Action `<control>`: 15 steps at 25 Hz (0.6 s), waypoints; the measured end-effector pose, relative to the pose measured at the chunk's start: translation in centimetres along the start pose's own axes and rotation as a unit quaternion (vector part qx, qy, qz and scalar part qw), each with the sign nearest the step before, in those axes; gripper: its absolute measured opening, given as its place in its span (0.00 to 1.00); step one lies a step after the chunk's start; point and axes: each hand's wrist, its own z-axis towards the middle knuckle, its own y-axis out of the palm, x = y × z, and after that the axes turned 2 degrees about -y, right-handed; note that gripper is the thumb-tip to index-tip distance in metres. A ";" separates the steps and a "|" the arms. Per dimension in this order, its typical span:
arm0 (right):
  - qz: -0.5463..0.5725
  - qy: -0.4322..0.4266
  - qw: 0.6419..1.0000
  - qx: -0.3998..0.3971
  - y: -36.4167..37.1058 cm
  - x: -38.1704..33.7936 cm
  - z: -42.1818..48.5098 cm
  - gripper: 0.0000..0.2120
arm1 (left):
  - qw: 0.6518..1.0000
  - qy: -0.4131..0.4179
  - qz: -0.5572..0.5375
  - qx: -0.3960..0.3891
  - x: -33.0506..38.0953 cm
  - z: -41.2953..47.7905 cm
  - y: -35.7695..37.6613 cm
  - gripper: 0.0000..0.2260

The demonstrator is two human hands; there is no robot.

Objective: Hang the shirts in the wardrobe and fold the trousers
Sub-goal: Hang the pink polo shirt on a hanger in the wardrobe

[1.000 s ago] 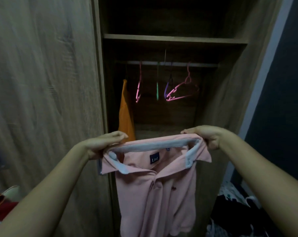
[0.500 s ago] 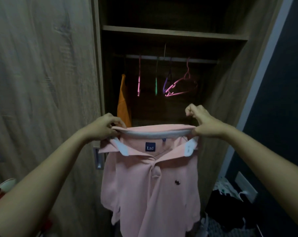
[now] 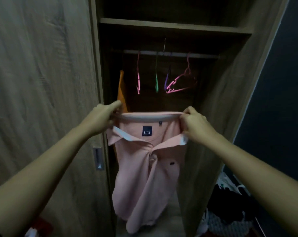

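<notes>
We held the pink polo shirt (image 3: 150, 177) at centre frame, left hand (image 3: 100, 119) and right hand (image 3: 194, 124) pinching its collar (label facing us).

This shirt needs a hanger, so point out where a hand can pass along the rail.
Free on the rail: the gap between the left pink hanger and the green hanger, and the one between the orange garment and that pink hanger. Crowded: the purple hanger and the turned pink hanger overlap at the right.
</notes>
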 end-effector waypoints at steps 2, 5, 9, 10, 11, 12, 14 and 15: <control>0.023 0.034 0.999 -0.006 0.7 -0.4 0.6 0.16 | 0.998 -0.006 -0.057 0.013 -1.0 -0.1 -0.1 0.16; 0.001 0.041 0.999 0.025 1.0 -1.5 2.1 0.15 | 0.994 -0.046 -0.089 0.041 -1.7 0.4 -0.4 0.17; 0.043 0.038 0.998 -0.005 2.0 -2.4 3.2 0.12 | 0.995 -0.092 -0.008 0.025 -2.8 0.5 1.9 0.16; 0.052 0.032 0.998 0.000 2.0 -2.4 3.4 0.13 | 0.995 -0.095 -0.009 0.034 -2.9 0.9 2.1 0.17; 0.062 0.030 0.998 0.004 1.9 -2.4 3.7 0.15 | 0.995 -0.097 -0.006 0.015 -2.8 1.4 2.3 0.18; 0.079 0.037 0.996 0.004 1.7 -2.4 4.0 0.16 | 0.994 -0.103 -0.005 -0.030 -2.6 1.9 2.6 0.21; 0.117 0.061 0.991 -0.010 1.5 -2.1 5.0 0.17 | 0.982 -0.128 -0.011 -0.136 -2.1 2.7 3.3 0.30; 0.140 0.072 0.987 -0.019 1.4 -1.9 5.5 0.17 | 0.976 -0.134 -0.012 -0.173 -2.1 3.0 3.5 0.33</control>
